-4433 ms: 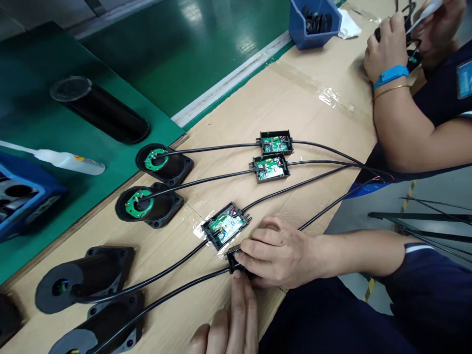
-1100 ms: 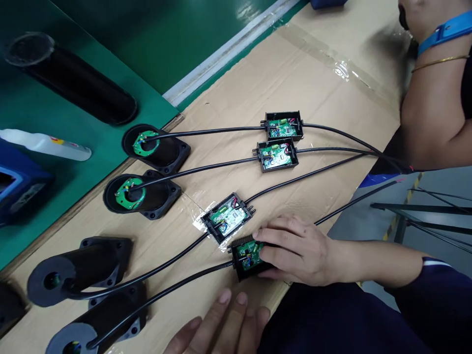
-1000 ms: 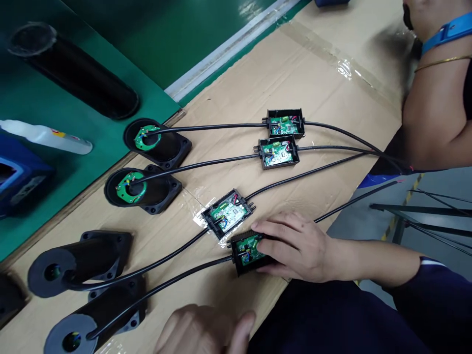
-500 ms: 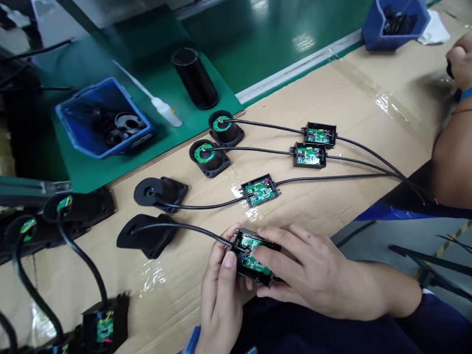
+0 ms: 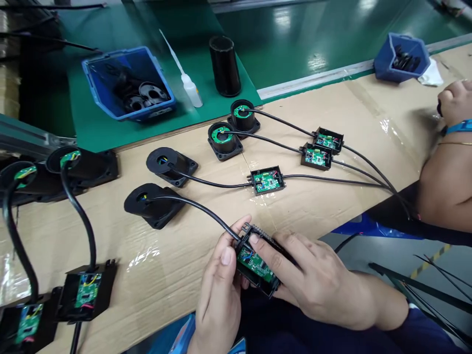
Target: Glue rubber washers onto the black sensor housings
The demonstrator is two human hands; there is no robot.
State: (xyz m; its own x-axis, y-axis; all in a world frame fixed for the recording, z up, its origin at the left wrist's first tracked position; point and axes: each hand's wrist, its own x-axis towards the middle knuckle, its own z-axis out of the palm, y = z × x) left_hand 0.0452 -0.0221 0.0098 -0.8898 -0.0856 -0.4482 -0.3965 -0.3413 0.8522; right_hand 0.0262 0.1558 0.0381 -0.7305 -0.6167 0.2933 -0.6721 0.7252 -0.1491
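A small black open box with a green circuit board (image 5: 260, 267) is held between my two hands. My left hand (image 5: 221, 280) grips its left end, with the thumb at the rim near the cable entry. My right hand (image 5: 313, 275) closes around the right and far sides, and its index finger presses near the cable end of the board. A black cable (image 5: 206, 212) runs from this box to a black flanged housing (image 5: 153, 204) lying on the cardboard. Beside it lies a similar housing (image 5: 171, 165), cabled to another open box (image 5: 267, 180).
Two upright housings (image 5: 223, 142) connect to open boxes (image 5: 316, 156) farther right. More cabled boxes (image 5: 88, 292) stand at the left. Behind are a blue parts bin (image 5: 129, 115), a white bottle (image 5: 191, 93) and a black cylinder (image 5: 225, 69). Another person's hand (image 5: 457, 101) rests at the right.
My right index finger has moved from mid-board toward the cable end. The held box is tilted more steeply. The camera view has shifted, so the bench items appear displaced.
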